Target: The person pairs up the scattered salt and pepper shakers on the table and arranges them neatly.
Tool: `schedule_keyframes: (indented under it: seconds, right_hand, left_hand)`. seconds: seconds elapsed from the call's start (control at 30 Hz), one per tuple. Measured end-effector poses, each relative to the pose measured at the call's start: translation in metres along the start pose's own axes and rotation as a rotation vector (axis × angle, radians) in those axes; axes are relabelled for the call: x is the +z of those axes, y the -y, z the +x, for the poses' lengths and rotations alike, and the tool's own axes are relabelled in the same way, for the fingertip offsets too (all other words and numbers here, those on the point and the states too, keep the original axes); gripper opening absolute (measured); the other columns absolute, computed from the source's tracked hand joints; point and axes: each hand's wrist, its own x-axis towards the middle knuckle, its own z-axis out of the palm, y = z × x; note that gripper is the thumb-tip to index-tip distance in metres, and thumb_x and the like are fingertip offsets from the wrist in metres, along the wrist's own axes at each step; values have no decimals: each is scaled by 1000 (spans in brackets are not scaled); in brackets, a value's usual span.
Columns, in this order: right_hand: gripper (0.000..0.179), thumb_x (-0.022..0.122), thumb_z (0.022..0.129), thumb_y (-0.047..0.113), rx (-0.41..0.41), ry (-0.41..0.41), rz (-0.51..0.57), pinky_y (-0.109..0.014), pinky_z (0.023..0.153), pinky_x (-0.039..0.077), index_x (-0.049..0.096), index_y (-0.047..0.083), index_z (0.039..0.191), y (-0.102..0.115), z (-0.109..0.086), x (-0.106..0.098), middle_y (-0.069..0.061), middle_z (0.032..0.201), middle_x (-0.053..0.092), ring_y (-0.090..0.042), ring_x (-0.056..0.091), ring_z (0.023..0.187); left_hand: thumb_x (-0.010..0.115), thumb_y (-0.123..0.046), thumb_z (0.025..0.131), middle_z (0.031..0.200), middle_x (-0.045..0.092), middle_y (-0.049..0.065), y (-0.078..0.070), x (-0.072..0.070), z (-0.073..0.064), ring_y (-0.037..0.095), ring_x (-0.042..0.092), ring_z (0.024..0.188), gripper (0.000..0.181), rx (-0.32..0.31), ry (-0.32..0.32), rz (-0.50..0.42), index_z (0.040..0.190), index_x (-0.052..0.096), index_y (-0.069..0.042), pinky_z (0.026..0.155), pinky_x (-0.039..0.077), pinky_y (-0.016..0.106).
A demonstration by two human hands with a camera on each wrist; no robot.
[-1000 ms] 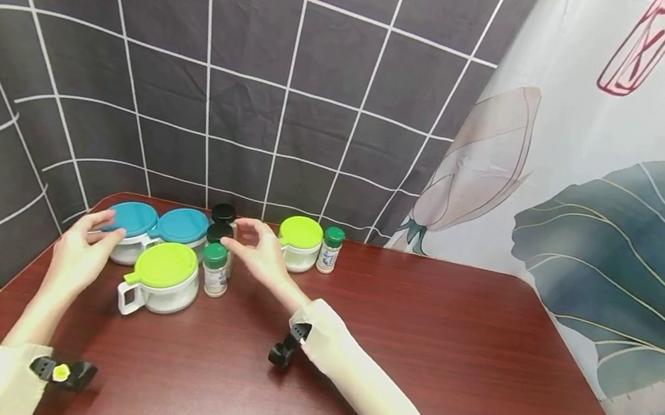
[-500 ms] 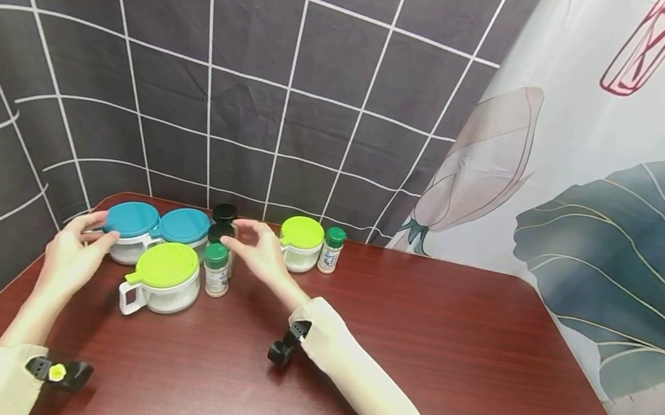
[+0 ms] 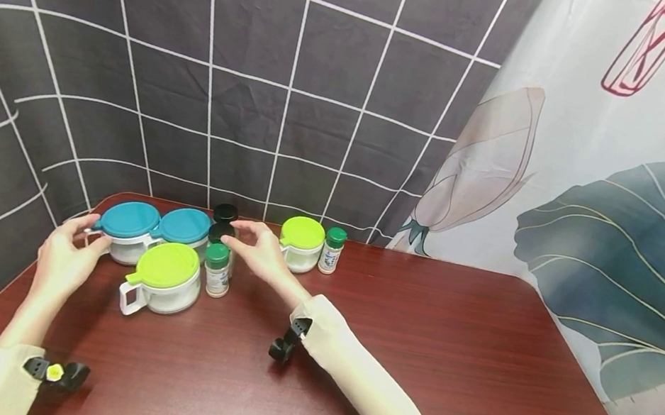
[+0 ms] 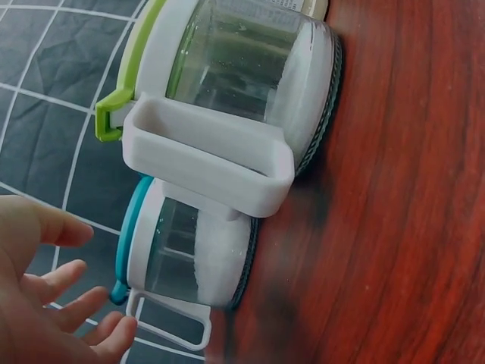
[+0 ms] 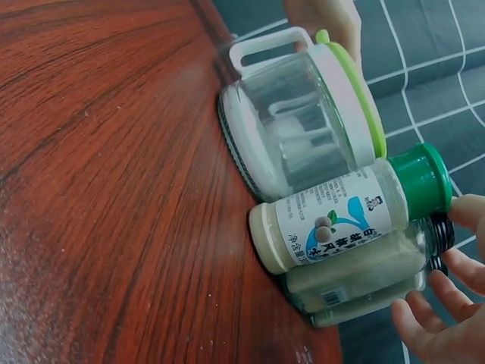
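My left hand [image 3: 66,261] is beside the left blue-lidded seasoning jar [image 3: 130,220], fingers loosely bent and apart. In the left wrist view its fingertips reach right at that jar's white handle [image 4: 174,334]. A second blue-lidded jar [image 3: 185,223] stands to the right, and a lime-lidded jar [image 3: 167,267] is in front of both. My right hand [image 3: 264,255] extends its thumb and fingers alongside two black-capped shakers [image 3: 222,234], one behind the other. Just in front of them stands a green-capped shaker [image 5: 333,216] with a printed label. White grains show in the jars.
Farther right stand another lime-lidded jar [image 3: 302,239] and a green-capped shaker [image 3: 331,252]. Behind the reddish-brown table [image 3: 415,342] hangs a dark gridded cloth [image 3: 250,109]. A floral cloth [image 3: 616,207] covers the right side.
My left hand has slid a little leftward, from over the left blue lid's edge to beside its jar. The right hand and the containers look the same.
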Motion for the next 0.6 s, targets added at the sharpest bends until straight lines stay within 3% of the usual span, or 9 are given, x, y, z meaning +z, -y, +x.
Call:
schedule_keyframes:
  seconds: [0.2, 0.43, 0.6]
  right_hand:
    - [38, 70, 86, 30, 8, 23, 4, -23, 89, 48, 67, 14, 121, 1, 2, -1, -5, 122, 64, -19, 60, 108]
    - [38, 68, 88, 28, -10, 89, 16, -22, 90, 49, 65, 14, 123, 0, 5, -3, -8, 123, 62, -21, 62, 110]
    - [37, 68, 89, 25, -34, 109, -12, -23, 91, 48, 64, 11, 123, 1, 7, -5, -10, 122, 61, -23, 60, 110]
  left_hand:
    - [55, -9, 89, 122, 54, 33, 1, 1, 1, 37, 47, 105, 47, 29, -16, -11, 133, 49, 7, 93, 30, 51]
    - [52, -12, 92, 140, 42, 33, 3, 2, 3, 49, 40, 127, 54, -25, 65, 6, 141, 39, 7, 103, 29, 58]
    - [52, -14, 93, 140, 40, 35, 5, 3, 4, 52, 38, 127, 56, -54, 98, 23, 143, 35, 6, 102, 31, 60]
